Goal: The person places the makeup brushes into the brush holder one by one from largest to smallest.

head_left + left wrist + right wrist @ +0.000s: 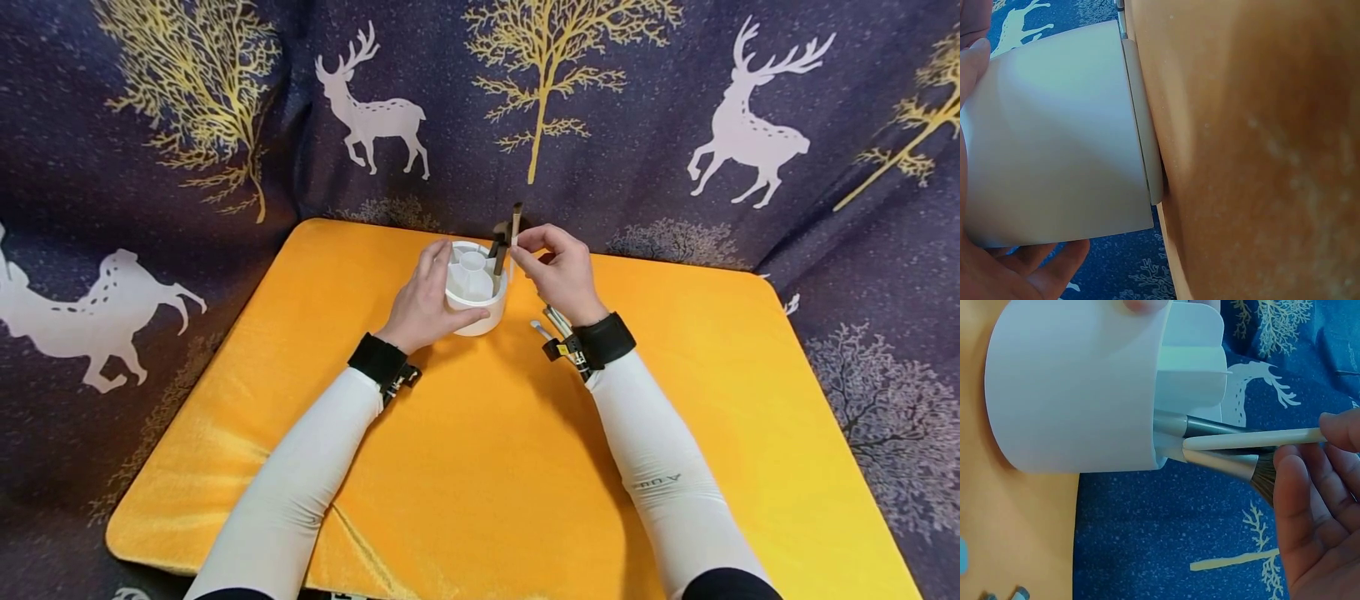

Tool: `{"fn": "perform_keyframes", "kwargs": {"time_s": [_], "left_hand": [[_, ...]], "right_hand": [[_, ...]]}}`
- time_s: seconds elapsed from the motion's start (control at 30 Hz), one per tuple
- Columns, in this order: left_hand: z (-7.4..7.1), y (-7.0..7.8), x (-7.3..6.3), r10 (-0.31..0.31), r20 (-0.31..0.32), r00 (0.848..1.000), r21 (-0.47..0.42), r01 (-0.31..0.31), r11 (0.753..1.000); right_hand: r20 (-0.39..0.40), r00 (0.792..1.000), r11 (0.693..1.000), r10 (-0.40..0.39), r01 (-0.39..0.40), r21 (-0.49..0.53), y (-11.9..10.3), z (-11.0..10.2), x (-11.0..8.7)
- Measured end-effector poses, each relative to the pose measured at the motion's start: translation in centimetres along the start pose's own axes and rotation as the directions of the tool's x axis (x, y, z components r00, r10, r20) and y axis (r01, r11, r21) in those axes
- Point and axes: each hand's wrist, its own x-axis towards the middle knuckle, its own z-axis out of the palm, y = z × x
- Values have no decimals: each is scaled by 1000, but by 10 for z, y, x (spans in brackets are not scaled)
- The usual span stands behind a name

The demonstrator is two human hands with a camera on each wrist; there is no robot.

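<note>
A white round makeup brush holder (495,312) with inner dividers stands toward the back of the table. My left hand (422,310) grips it from the left, thumb at the front, fingers along the far side; its smooth wall (1060,144) fills much of the left wrist view. Makeup brushes (1222,461) with thick, dark bristles stand bristles up in a right-hand compartment. Beside them my right hand (564,277) pinches a slim makeup brush (1254,438) near its upper part. Its pale handle points down toward the holder and overlaps the standing brushes in the right wrist view.
Several more makeup brushes (553,319) lie on the orange cloth-covered table (480,467), partly hidden under my right wrist. A dark curtain (465,108) with deer and trees hangs right behind the table's back edge.
</note>
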Motion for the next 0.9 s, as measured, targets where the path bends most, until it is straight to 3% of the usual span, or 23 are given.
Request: {"fn": "perform_keyframes", "kwargs": {"time_s": [0.5, 0.9], "left_hand": [[0, -1, 0, 12, -15, 1000, 7, -12, 1000], [1, 0, 0, -3, -4, 1000, 13, 3, 1000]], "right_hand": [[8, 999, 999, -37, 37, 2, -3, 6, 1], [24, 999, 999, -22, 23, -30, 1, 9, 1]]}}
